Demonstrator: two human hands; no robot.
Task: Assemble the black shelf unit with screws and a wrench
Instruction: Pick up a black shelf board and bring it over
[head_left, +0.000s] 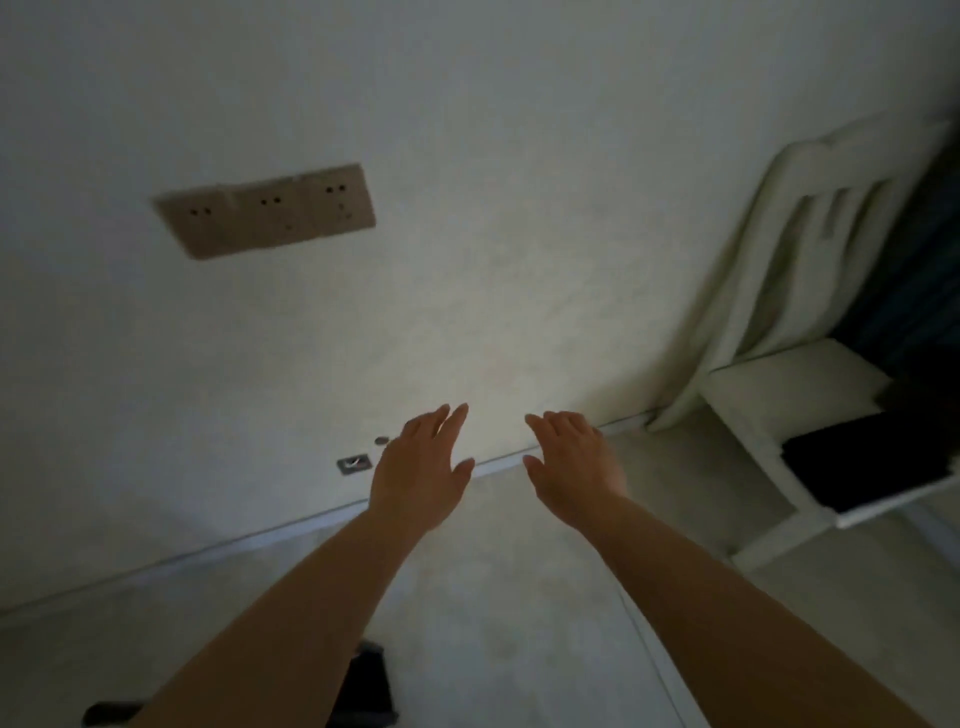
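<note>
Both my arms stretch forward over a pale floor toward a white wall. My left hand (423, 470) is flat with fingers apart and holds nothing. My right hand (574, 460) is likewise spread and empty, a short gap to its right. At the bottom edge, partly under my left forearm, lies a black part (366, 691) that may belong to the shelf unit; another black piece (111, 713) shows at the lower left. No screws or wrench are visible.
A tan panel with wall sockets (270, 210) is set in the wall at upper left. A small wall plate (354, 463) sits low near my left hand. A white chair (789, 364) with a black item (862, 467) on it stands at right.
</note>
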